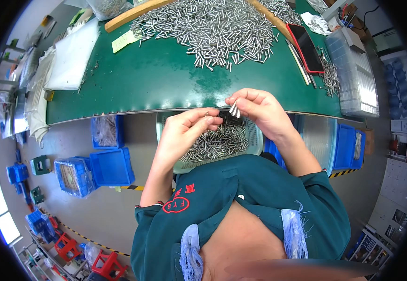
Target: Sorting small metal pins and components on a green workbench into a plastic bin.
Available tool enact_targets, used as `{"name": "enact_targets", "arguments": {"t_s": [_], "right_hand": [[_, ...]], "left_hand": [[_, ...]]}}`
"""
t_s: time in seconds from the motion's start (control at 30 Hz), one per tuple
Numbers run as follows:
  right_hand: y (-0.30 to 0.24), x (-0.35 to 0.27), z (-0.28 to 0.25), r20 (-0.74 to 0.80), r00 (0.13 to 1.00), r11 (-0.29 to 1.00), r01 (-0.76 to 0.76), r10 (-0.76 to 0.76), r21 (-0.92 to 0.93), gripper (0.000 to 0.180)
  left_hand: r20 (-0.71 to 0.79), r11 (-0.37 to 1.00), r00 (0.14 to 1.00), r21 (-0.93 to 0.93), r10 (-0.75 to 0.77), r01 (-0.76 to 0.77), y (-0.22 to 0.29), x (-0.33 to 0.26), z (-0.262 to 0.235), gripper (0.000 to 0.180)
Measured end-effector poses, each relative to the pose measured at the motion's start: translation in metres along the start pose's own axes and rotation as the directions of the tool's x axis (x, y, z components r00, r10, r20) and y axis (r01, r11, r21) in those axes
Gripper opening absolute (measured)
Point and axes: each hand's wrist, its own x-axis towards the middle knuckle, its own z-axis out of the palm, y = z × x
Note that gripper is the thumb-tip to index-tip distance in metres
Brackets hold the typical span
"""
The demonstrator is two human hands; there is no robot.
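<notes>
Green bench mat (pixel 166 79) bearing a heap of steel pins (pixel 213 28); blue crates (pixel 112 166) on grey floor. Right hand (pixel 259 110) pinches several pins (pixel 234 109); left hand (pixel 185 131) pinches one above a pin-filled basket (pixel 255 140).

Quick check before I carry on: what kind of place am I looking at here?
Likely a factory sorting bench: a heap of small silver metal pins on a green work mat, and stacked blue plastic crates on the floor.

Few short silvery metal pins (pixel 234 109) pinched upright in right hand (pixel 259 112), small black block (pixel 229 117) between both hands, left hand (pixel 189 129) touching it, above pale basket edge
</notes>
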Motion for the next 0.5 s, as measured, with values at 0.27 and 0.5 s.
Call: {"name": "enact_targets", "arguments": {"t_s": [0.27, 0.5], "right_hand": [[0.000, -0.005, 0.008, 0.211, 0.968, 0.837, 0.227, -0.137, -0.498, 0.017], [-0.001, 0.011, 0.014, 0.313, 0.807, 0.227, 0.471, -0.501, -0.852, 0.015]], "left_hand": [[-0.065, 1.000, 0.998, -0.020, 0.020, -0.022, 0.001, 0.002, -0.007, 0.023], [0.005, 0.970, 1.000, 0.243, -0.020, 0.018, -0.009, 0.008, 0.002, 0.022]]}}
